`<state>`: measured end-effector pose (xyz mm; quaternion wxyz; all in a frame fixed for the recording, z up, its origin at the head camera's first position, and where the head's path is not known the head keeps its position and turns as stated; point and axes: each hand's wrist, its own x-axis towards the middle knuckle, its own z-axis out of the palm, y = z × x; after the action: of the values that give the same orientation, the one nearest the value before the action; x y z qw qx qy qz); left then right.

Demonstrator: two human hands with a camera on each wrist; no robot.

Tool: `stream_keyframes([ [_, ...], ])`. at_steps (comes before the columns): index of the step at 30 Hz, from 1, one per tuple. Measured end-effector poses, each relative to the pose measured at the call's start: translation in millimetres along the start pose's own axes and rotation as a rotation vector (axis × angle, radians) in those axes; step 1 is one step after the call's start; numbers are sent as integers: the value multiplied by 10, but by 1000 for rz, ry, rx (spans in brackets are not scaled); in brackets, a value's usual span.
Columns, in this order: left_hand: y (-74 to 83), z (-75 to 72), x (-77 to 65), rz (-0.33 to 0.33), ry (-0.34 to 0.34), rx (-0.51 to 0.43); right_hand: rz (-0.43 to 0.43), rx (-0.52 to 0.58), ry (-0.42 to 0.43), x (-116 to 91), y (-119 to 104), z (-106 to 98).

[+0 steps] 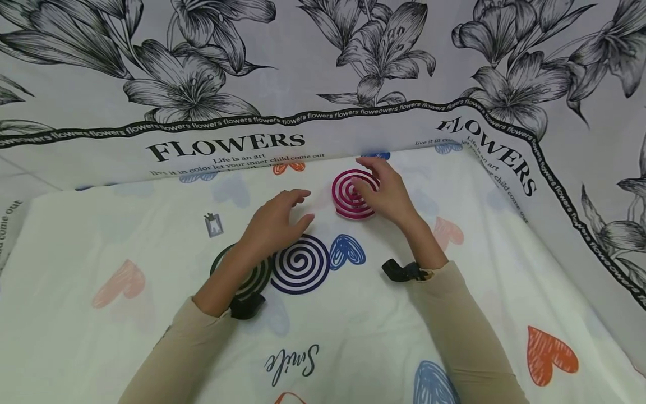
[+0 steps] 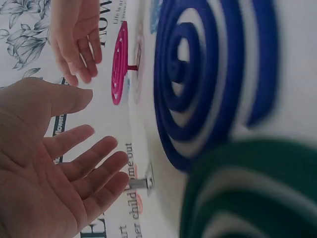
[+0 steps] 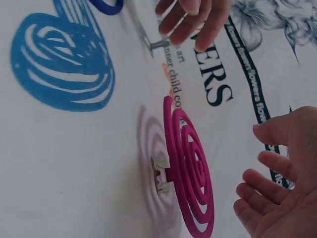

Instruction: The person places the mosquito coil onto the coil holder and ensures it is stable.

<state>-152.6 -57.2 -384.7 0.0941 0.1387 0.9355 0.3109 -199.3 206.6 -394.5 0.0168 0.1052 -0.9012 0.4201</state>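
A pink mosquito coil sits raised off the cloth on a small metal stand. Beside it my right hand hovers with relaxed fingers, holding nothing; a gap shows between hand and coil in the right wrist view. My left hand is in the air left of the pink coil, fingers spread and palm bare. Below it lies a dark blue coil. A green coil overlaps the blue one in the left wrist view; my left forearm partly hides it in the head view.
Another small metal stand stands on the cloth, left of my left hand. The white cloth has printed hearts and lettering. A flower-patterned sheet rises behind and along the right side.
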Motion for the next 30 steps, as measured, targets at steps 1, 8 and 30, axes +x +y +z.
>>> stream_keyframes([
  [1, -42, -15, -53, -3, -6, 4, -8, -9, -8, -6, -19, 8],
  [8, -268, -42, -428, 24, -71, -26, -69, -47, -66, -162, -139, 66],
  [30, -415, -19, -871, 66, -72, 185, -288, -174, -414, -668, -405, 459],
])
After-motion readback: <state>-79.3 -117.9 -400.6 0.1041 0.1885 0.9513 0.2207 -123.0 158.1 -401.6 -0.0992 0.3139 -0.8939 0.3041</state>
